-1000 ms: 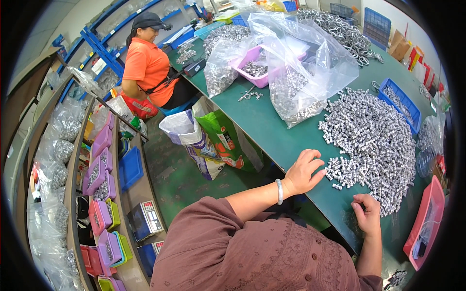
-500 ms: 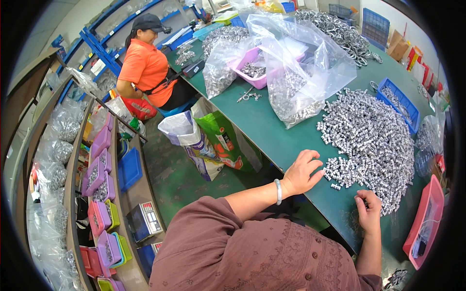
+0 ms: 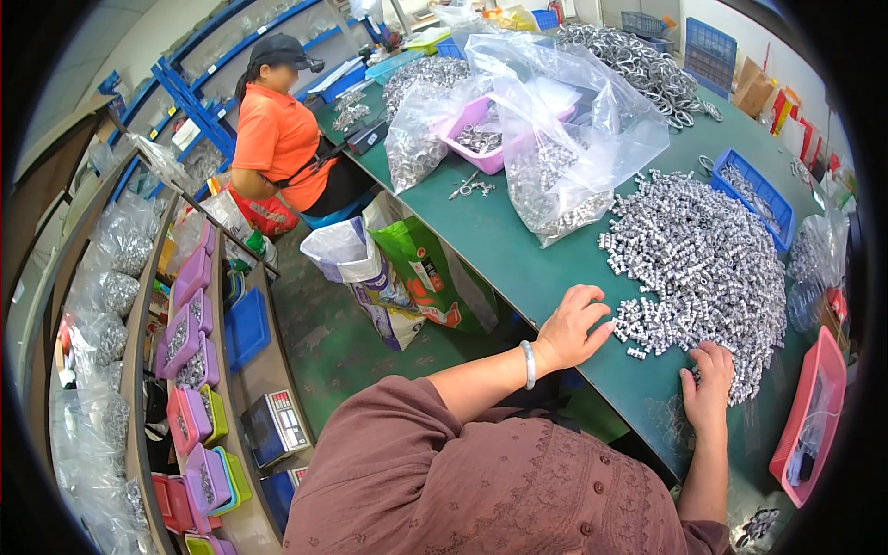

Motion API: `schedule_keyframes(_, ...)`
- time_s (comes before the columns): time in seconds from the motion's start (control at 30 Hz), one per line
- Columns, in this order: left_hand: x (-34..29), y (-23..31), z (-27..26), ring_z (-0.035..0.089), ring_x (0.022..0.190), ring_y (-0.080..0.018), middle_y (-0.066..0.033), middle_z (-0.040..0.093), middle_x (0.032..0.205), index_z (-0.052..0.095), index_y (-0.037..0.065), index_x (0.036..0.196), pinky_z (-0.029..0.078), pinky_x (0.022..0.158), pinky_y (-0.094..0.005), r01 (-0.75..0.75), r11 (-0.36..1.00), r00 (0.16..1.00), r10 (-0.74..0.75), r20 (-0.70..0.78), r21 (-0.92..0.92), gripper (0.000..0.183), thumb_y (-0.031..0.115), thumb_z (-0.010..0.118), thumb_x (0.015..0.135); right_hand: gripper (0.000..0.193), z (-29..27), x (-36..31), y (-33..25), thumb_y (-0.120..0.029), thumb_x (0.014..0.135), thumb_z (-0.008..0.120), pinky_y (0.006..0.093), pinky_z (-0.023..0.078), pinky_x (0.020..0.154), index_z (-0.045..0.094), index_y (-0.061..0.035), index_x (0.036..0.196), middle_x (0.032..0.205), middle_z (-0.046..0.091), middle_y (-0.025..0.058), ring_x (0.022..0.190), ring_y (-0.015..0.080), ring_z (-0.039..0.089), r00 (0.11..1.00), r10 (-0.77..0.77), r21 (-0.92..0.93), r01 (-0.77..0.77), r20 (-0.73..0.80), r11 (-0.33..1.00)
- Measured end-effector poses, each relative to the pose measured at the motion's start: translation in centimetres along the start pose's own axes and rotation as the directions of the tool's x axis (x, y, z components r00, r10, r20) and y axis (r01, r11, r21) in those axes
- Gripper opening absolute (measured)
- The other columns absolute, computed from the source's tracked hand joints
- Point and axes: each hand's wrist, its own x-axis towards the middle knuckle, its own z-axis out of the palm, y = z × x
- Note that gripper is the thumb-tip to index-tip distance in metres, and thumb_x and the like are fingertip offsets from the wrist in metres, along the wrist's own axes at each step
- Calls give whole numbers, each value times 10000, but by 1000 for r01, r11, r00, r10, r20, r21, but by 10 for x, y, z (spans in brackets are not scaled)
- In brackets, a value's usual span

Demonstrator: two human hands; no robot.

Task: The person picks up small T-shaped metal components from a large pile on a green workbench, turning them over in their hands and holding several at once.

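Observation:
A broad heap of small silvery metal parts [image 3: 703, 268] covers the right side of the green table; their exact kind is too small to tell. At the heap's left edge rests my left hand [image 3: 575, 328], its fingers loosely bent and apart, with nothing seen in them. One loose part [image 3: 636, 353] lies just right of it. My right hand [image 3: 710, 384] touches the heap's near edge, fingers laid against the parts and thumb held apart. What lies under those fingertips is hidden.
Behind the heap stand a blue tray [image 3: 782, 222] and a large clear bag [image 3: 564, 176] of parts. A pink basket [image 3: 805, 416] sits at the right edge. Across the table sits a co-worker in an orange shirt [image 3: 277, 139]. Sacks [image 3: 435, 277] stand on the floor.
My right hand has moved forward onto the heap's near edge, and its curled fingers have opened out. My left hand has stayed nearly in place. The co-worker's head has turned slightly.

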Motion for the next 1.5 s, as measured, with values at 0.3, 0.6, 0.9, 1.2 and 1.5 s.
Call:
schedule_keyframes(0.3, -3, 3, 1, 477, 955, -337, -162, 496, 997, 559, 10, 880, 399, 834, -392, 4, 1000, 1000, -5, 22, 25, 194, 134, 632, 749, 313, -5, -2, 5, 8, 615, 633, 397, 350, 845, 554, -18, 917, 977, 528, 124, 949, 320, 460, 999, -18, -59, 21, 52, 998)
schedule_keyframes(0.6, 6, -6, 9, 498, 971, -322, -160, 535, 1018, 594, 35, 951, 399, 837, -396, -29, 996, 990, 18, 137, 81, 243, 92, 637, 718, 282, 4, 9, 18, 1, 636, 595, 391, 377, 848, 588, -40, 915, 972, 545, 118, 956, 310, 487, 997, -30, -29, 32, 72, 999)
schedule_keyframes(0.9, 33, 31, 43, 484, 1002, -300, -124, 538, 1046, 594, 29, 1001, 367, 871, -394, -107, 991, 919, 69, 388, 77, 319, 107, 650, 697, 261, -9, 2, 27, 3, 676, 524, 377, 388, 815, 603, -43, 920, 906, 577, 78, 921, 274, 511, 986, -83, 228, 49, 143, 972)
schedule_keyframes(1.2, 30, 42, 46, 492, 969, -294, -112, 552, 988, 621, 47, 869, 379, 854, -381, -98, 992, 911, 55, 409, 85, 210, 86, 666, 667, 175, 14, 24, 8, -159, 712, 642, 375, 387, 742, 591, -63, 850, 826, 517, 81, 829, 272, 497, 993, -5, 83, -5, 117, 997)
schedule_keyframes(1.5, 27, 38, 45, 490, 993, -293, -112, 548, 1004, 623, 52, 868, 370, 875, -381, -67, 996, 921, 37, 388, 64, 193, 93, 662, 684, 118, 24, 35, 10, -79, 703, 617, 384, 390, 735, 538, -51, 787, 836, 510, 95, 836, 286, 502, 982, -53, 32, 47, 184, 998)
